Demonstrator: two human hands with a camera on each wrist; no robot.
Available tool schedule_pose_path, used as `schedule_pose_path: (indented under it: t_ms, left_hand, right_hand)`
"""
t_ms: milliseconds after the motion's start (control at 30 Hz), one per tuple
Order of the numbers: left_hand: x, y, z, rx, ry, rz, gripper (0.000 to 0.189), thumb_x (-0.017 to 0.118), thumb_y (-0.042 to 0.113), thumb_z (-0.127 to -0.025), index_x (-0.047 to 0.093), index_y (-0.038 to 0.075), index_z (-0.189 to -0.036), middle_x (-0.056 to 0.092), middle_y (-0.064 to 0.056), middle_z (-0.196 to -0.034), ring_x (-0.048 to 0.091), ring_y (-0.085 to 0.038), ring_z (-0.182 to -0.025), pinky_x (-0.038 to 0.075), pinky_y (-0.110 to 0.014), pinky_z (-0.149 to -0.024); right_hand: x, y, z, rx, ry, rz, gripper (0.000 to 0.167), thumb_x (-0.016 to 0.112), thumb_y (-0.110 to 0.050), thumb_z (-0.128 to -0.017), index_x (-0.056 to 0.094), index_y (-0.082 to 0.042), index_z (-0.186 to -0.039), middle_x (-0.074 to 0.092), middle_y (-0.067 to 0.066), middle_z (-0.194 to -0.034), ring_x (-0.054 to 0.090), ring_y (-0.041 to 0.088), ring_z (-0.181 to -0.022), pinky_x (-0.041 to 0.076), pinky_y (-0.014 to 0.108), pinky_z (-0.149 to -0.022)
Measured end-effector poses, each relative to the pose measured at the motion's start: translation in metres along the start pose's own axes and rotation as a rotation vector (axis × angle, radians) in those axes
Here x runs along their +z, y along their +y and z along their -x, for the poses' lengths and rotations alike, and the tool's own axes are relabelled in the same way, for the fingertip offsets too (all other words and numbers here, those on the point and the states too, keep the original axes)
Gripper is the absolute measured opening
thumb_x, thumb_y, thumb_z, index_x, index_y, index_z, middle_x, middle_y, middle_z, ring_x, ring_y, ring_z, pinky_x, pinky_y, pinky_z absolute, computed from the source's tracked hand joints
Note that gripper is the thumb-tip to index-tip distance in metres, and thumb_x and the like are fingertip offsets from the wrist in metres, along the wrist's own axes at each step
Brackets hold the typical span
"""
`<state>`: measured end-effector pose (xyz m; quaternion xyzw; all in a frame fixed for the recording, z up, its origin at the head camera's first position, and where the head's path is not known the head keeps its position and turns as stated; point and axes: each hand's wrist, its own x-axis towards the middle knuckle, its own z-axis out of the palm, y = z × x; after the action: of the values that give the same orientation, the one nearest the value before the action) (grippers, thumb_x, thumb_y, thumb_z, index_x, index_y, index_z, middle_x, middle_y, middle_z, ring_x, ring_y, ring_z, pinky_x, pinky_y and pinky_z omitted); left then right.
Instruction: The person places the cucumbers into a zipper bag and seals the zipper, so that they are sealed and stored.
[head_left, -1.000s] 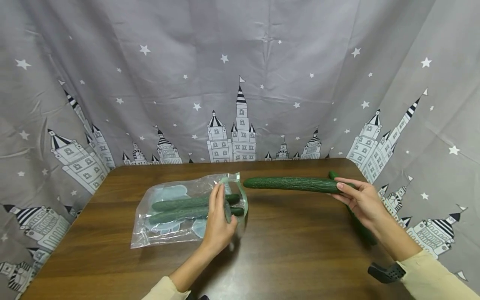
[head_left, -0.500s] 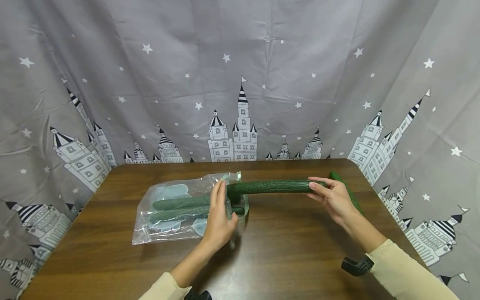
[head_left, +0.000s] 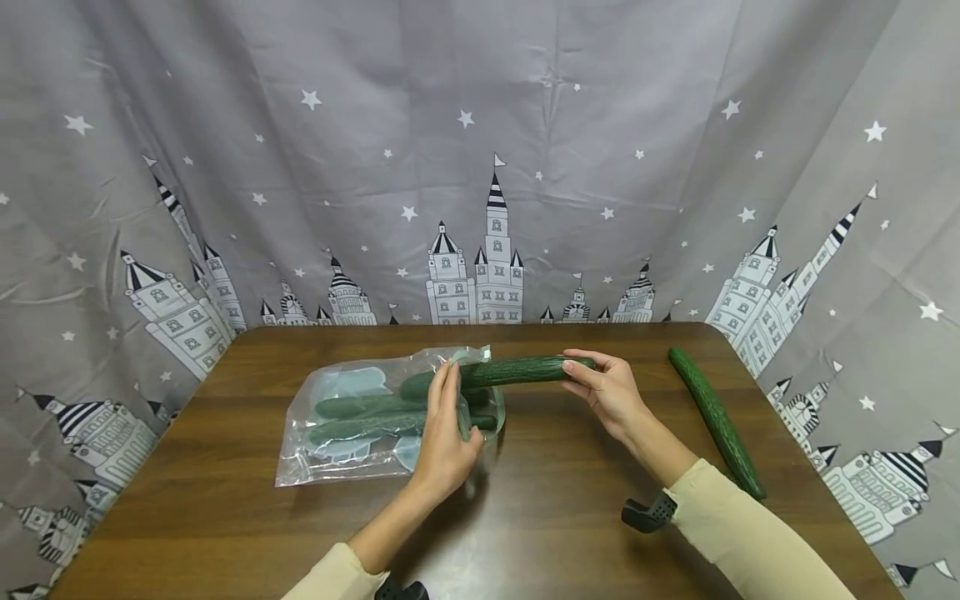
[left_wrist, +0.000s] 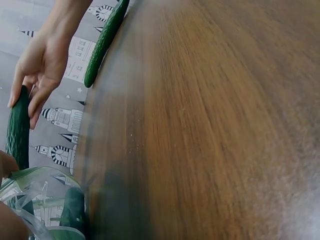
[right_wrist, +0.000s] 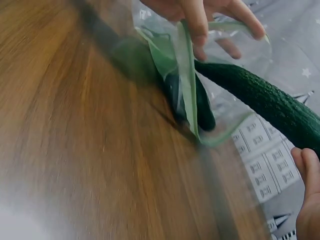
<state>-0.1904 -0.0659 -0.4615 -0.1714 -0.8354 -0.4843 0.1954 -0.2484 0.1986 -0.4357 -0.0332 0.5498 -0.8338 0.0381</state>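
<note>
My right hand point(head_left: 611, 396) grips one end of a long dark green cucumber point(head_left: 525, 370) between thumb and fingers. The other end lies inside the mouth of a clear zip bag point(head_left: 300, 467) with pale blue cloud shapes. At that mouth my left hand point(head_left: 446, 437) holds the green-edged rim point(right_wrist: 187, 75), its fingers spread along it and the opening apart. Two more cucumbers lie side by side in the bag, their ends near the mouth; one end point(right_wrist: 204, 107) shows through the plastic in the right wrist view. The left hand partly covers the bagged cucumbers.
Another cucumber point(head_left: 716, 421) lies slantwise on the right side of the brown wooden table point(head_left: 570, 517). A grey curtain point(head_left: 360, 75) printed with stars and castles hangs behind the table and at both sides.
My right hand has moved left, sliding the cucumber from outside the bag into its mouth. The left hand stays at the rim. The cucumber on the right is now fully in sight.
</note>
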Motion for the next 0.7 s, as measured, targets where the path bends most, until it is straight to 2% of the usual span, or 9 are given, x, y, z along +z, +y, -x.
schedule_pose_path:
  t_ms: [100, 200, 333, 533, 700]
  left_hand:
    - [0.001, -0.001, 0.000, 0.004, 0.003, -0.002, 0.106, 0.067, -0.022, -0.070, 0.020, 0.000, -0.163, 0.015, -0.013, -0.169, 0.028, -0.034, -0.149, 0.056, -0.041, -0.089]
    - [0.002, -0.001, -0.001, 0.009, -0.002, 0.003, 0.106, 0.067, -0.022, -0.071, 0.020, 0.001, -0.163, 0.014, -0.013, -0.169, 0.027, -0.034, -0.149, 0.056, -0.042, -0.087]
    - [0.001, -0.002, -0.001, 0.009, -0.003, 0.013, 0.105, 0.067, -0.022, -0.072, 0.019, 0.000, -0.163, 0.014, -0.014, -0.169, 0.025, -0.035, -0.150, 0.054, -0.045, -0.094]
    - [0.001, -0.002, -0.002, 0.016, 0.005, 0.035, 0.104, 0.066, -0.022, -0.073, 0.019, -0.001, -0.163, 0.013, -0.014, -0.169, 0.023, -0.036, -0.151, 0.046, -0.049, -0.107]
    - [0.003, 0.000, -0.005, 0.013, -0.008, 0.038, 0.104, 0.065, -0.023, -0.072, 0.020, -0.001, -0.163, 0.014, -0.015, -0.169, 0.022, -0.036, -0.151, 0.045, -0.049, -0.108]
  right_hand:
    - [0.010, 0.006, -0.004, -0.003, 0.012, -0.012, 0.030, 0.066, 0.008, -0.097, 0.063, 0.012, -0.126, 0.061, 0.020, -0.122, 0.071, 0.023, -0.099, 0.058, 0.036, -0.090]
    - [0.019, 0.012, -0.010, -0.006, 0.020, -0.020, 0.035, 0.064, 0.010, -0.096, 0.059, 0.017, -0.130, 0.061, 0.022, -0.122, 0.071, 0.023, -0.099, 0.058, 0.037, -0.090]
    - [0.031, 0.022, -0.017, 0.008, 0.011, -0.030, 0.043, 0.063, 0.012, -0.096, 0.050, 0.023, -0.136, 0.060, 0.022, -0.121, 0.071, 0.022, -0.097, 0.058, 0.036, -0.090]
    - [0.047, 0.037, -0.026, 0.027, 0.001, -0.050, 0.040, 0.064, 0.012, -0.096, 0.054, 0.021, -0.133, 0.063, 0.020, -0.117, 0.072, 0.022, -0.093, 0.055, 0.042, -0.095]
    - [0.056, 0.046, -0.031, 0.031, 0.002, -0.060, 0.040, 0.065, 0.012, -0.095, 0.054, 0.021, -0.132, 0.065, 0.020, -0.115, 0.072, 0.023, -0.093, 0.056, 0.040, -0.094]
